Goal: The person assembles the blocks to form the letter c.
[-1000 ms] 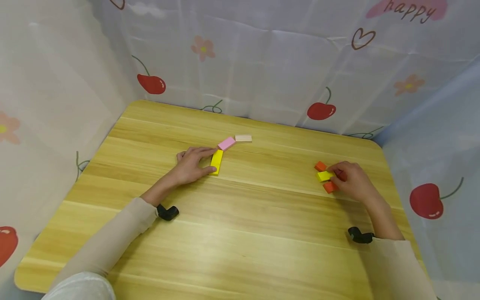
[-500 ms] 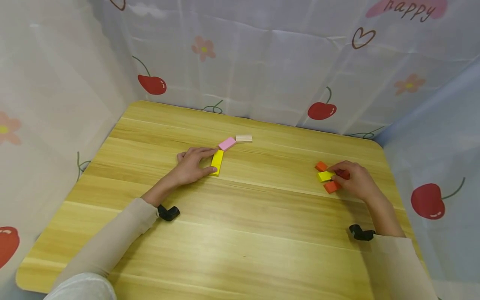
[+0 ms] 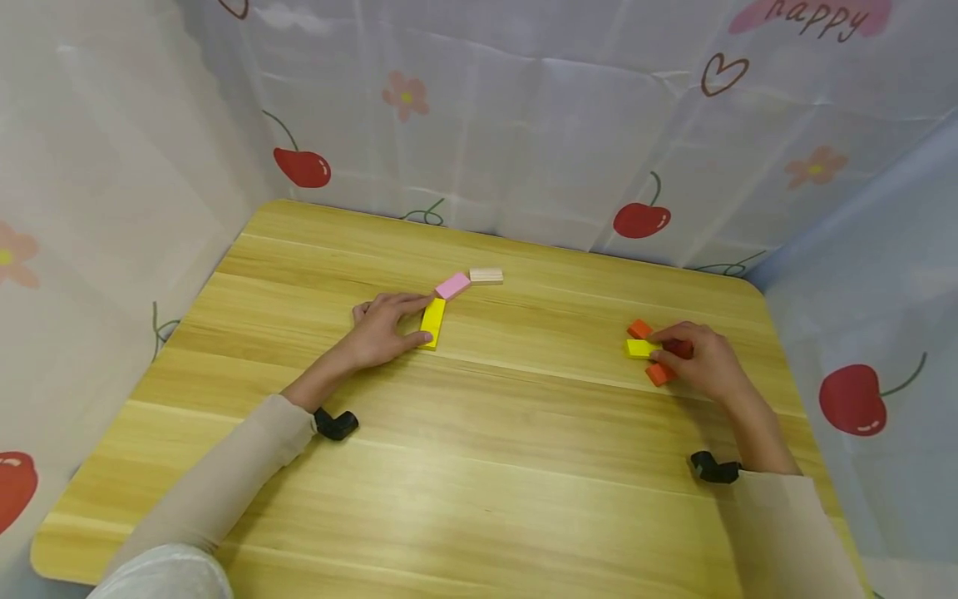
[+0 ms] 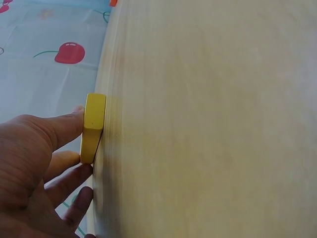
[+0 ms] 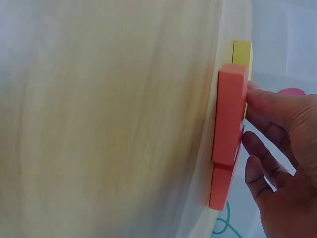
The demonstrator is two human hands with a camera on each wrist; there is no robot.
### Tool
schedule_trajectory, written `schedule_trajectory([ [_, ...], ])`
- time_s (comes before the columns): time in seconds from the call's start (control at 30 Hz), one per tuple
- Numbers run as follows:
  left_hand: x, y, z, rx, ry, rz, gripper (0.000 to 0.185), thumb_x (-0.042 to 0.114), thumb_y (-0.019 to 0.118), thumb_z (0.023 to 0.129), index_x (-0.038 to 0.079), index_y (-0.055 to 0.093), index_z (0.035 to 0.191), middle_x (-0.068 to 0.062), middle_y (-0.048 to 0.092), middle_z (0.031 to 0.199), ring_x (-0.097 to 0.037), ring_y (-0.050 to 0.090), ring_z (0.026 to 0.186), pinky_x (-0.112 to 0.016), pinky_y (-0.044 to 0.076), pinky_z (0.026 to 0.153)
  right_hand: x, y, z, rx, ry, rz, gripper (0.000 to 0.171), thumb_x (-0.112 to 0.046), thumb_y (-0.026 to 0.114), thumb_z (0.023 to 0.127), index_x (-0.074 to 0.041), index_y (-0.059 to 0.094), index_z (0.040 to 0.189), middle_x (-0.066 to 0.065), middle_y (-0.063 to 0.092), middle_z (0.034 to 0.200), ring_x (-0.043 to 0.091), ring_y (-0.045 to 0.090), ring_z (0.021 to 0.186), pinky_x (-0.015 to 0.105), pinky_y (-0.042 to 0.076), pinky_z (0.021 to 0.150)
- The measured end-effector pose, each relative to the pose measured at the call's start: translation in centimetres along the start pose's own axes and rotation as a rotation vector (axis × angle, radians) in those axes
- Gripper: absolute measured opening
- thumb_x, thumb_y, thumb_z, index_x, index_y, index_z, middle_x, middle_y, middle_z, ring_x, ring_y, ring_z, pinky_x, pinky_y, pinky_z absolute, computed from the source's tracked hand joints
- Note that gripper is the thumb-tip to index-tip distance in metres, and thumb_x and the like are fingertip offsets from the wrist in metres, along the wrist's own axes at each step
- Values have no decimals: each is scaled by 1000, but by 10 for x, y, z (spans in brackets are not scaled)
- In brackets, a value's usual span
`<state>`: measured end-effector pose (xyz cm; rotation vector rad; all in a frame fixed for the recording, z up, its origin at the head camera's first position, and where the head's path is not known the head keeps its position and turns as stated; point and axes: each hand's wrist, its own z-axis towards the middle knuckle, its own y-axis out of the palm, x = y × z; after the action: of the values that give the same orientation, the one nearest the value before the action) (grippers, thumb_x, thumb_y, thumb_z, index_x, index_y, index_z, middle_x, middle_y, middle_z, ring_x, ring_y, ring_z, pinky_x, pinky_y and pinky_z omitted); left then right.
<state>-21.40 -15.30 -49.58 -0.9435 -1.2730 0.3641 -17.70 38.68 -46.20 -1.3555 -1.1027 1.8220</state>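
Note:
My left hand (image 3: 385, 331) lies on the wooden table (image 3: 479, 449), with its thumb and forefinger at either end of a long yellow block (image 3: 432, 322) (image 4: 94, 126). A pink block (image 3: 452, 286) and a beige block (image 3: 486, 275) continue the row beyond it. At the right, my right hand (image 3: 699, 359) pinches a small yellow block (image 3: 640, 349) (image 5: 241, 55) lying flat between two orange blocks (image 3: 639, 329) (image 3: 658, 374). In the right wrist view my thumb touches the nearer orange block (image 5: 229, 119). A dark red piece (image 3: 677, 348) shows under the fingers.
A cloth backdrop printed with cherries (image 3: 641, 220) walls in the table at the back and on both sides. Black wrist camera mounts (image 3: 334, 423) (image 3: 714, 468) rest on the tabletop near my sleeves.
My right hand has slid the small yellow block slightly to the left and turned it a little. The left hand and its long yellow block have not moved.

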Motion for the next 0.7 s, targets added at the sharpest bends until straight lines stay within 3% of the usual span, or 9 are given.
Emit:
schedule_trajectory([
  [0.23,0,0,0,2,-2,-9,70,39,76,101,25,49,164,-9,49,169,-42,38,150,-63,17,105,-7,8,6,22,1,0,21,-14,84,94,-8,82,114,14,77,109,26,59,93,33,44,82],
  [0.43,-1,0,0,0,0,-19,70,39,76,101,26,48,164,-9,49,169,-42,38,150,-63,16,106,-16,16,12,31,6,-3,22,-16,85,93,-7,82,113,13,76,106,26,56,91,29,41,80],
  [0.7,-1,0,0,3,-2,-6,70,39,76,101,26,48,164,-9,49,169,-42,38,150,-63,17,106,-28,24,22,25,27,23,25,-17,85,94,-3,81,115,15,77,109,28,62,94,21,43,81],
])
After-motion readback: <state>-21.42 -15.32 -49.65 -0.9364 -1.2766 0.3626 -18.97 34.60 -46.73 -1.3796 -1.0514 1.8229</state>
